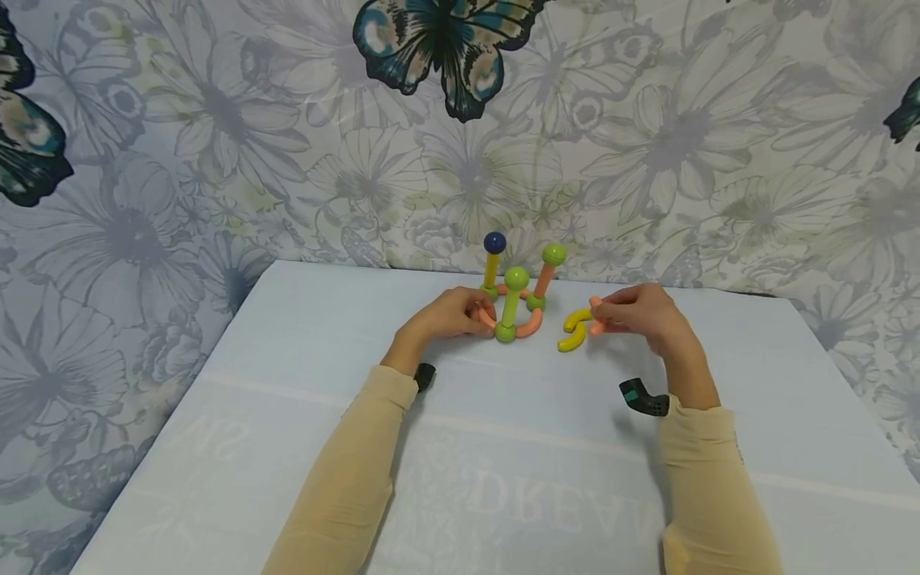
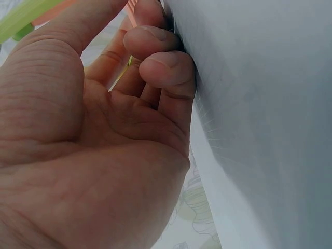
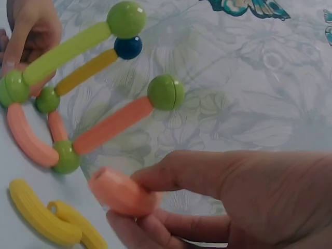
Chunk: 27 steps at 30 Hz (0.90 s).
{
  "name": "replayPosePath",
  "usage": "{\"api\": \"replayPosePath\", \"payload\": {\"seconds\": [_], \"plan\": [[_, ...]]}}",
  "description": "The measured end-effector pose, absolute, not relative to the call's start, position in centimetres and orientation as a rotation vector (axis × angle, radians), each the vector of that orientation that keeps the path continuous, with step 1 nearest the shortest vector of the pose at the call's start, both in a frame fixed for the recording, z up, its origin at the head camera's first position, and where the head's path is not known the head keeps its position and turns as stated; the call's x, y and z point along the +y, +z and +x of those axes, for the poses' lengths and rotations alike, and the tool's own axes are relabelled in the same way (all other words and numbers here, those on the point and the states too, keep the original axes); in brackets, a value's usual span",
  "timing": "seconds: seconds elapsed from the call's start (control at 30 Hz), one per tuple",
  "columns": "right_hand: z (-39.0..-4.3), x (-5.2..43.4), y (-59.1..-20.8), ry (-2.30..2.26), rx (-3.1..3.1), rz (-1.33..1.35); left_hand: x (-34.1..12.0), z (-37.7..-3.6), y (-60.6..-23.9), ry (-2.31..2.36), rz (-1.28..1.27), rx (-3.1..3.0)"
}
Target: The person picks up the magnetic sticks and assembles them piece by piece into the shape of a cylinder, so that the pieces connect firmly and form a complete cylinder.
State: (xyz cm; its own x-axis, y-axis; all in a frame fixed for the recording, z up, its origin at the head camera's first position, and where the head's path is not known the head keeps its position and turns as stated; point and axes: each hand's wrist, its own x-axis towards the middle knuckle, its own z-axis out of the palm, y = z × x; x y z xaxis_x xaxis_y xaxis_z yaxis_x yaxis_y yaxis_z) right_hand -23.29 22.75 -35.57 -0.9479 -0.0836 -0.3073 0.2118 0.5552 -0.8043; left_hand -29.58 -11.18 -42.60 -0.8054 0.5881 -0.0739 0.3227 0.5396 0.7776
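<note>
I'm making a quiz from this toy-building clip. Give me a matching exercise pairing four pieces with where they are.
Things:
1. dark blue ball
2. two yellow curved pieces
3. loose orange piece
4. left hand

Places:
A. lying on the table
B. pinched in the right hand
C. on top of the yellow rod
D. at the base of the structure

Pairs: 1-C, 2-A, 3-B, 4-D

A stubby salmon-orange plastic rod [image 3: 122, 192] is pinched by the right hand [image 3: 228, 199] above two curved yellow plastic pieces [image 3: 52, 220], beside a structure of coloured plastic sticks and green balls [image 3: 67, 104] touched by the left hand [image 3: 28, 26].
</note>
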Motion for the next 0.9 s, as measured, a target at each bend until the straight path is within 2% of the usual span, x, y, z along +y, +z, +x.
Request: {"api": "replayPosePath", "payload": {"seconds": [0.37, 0.57, 0.9], "plan": [[-23.2, 20.7, -35.1, -1.727, 2.193, 0.041, -11.3, -29.4, -42.5, 1.138, 0.741, 2.458], [-23.2, 18.2, -35.5, -2.085, 1.963, 0.023, -11.4, -29.5, -42.7, 1.15, 0.746, 2.456], [-22.8, 14.3, -35.8, -2.477, 1.642, 0.219, -11.4, -29.5, -42.9, 1.16, 0.755, 2.452]]}}
